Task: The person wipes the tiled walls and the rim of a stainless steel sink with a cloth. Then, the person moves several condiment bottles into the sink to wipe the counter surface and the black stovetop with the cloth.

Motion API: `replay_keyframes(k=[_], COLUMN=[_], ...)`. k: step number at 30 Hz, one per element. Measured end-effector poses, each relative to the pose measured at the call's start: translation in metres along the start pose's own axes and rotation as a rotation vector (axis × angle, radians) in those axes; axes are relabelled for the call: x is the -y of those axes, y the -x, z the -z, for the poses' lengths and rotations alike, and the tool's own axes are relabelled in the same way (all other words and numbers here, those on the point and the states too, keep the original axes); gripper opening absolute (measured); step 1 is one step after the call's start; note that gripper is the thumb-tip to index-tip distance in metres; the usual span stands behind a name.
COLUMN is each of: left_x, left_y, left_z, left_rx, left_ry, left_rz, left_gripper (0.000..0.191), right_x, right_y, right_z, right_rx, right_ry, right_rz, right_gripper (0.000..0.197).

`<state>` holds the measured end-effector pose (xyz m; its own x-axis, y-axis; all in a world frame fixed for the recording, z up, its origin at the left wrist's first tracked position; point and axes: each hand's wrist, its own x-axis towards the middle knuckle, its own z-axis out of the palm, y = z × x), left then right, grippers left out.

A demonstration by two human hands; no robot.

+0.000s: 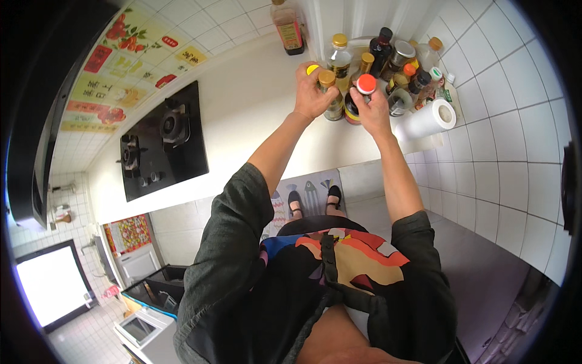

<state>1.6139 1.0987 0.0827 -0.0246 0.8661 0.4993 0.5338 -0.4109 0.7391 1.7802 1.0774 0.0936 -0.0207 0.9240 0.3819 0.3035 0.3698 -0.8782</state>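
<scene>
My left hand (311,98) is curled around a gold-capped glass bottle (335,111), with the thumb just below the cap. A yellow cap (312,69) shows between the fingers of that hand; what it belongs to is hidden. With my right hand (376,111) I grip a dark bottle with a red cap (366,83) and a yellow-and-red label. Both bottles are upright on the pale countertop, side by side. Right behind them stand a clear bottle of yellowish liquid (340,57) and a slimmer gold-capped bottle (366,63).
Several more bottles and jars, including a dark bottle (381,52), crowd the corner by the tiled wall. A paper towel roll (427,120) lies to their right. A labelled bottle (289,34) stands at the back. On the left is a black gas hob (166,141) set into the countertop (245,109).
</scene>
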Motion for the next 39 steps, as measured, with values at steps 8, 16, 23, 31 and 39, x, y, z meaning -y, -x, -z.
replay_keyframes(k=[8, 16, 23, 31, 39], left_x=[-0.007, -0.064, -0.069, -0.021, 0.014], left_y=[0.021, 0.089, 0.19, 0.311, 0.446], left_z=[0.049, 0.172, 0.321, 0.57, 0.826], left_rx=[-0.206, -0.388, -0.615, -0.898, -1.035], left_ry=[0.171, 0.077, -0.051, -0.368, -0.377], left_rz=[0.135, 0.115, 0.195, 0.054, 0.305], left_gripper=[0.026, 0.02, 0.018, 0.03, 0.024], right_x=[0.02, 0.115, 0.208, 0.337, 0.471], right_y=[0.008, 0.046, 0.101, 0.18, 0.267], right_z=[-0.009, -0.056, -0.184, -0.393, -0.614], right_rx=[0.171, 0.399, 0.753, 0.883, 1.07], right_ry=[-0.052, -0.147, -0.251, -0.483, -0.773], right_rz=[-0.094, -0.026, 0.081, 0.283, 0.288], right_gripper=[0.029, 0.018, 0.018, 0.015, 0.019])
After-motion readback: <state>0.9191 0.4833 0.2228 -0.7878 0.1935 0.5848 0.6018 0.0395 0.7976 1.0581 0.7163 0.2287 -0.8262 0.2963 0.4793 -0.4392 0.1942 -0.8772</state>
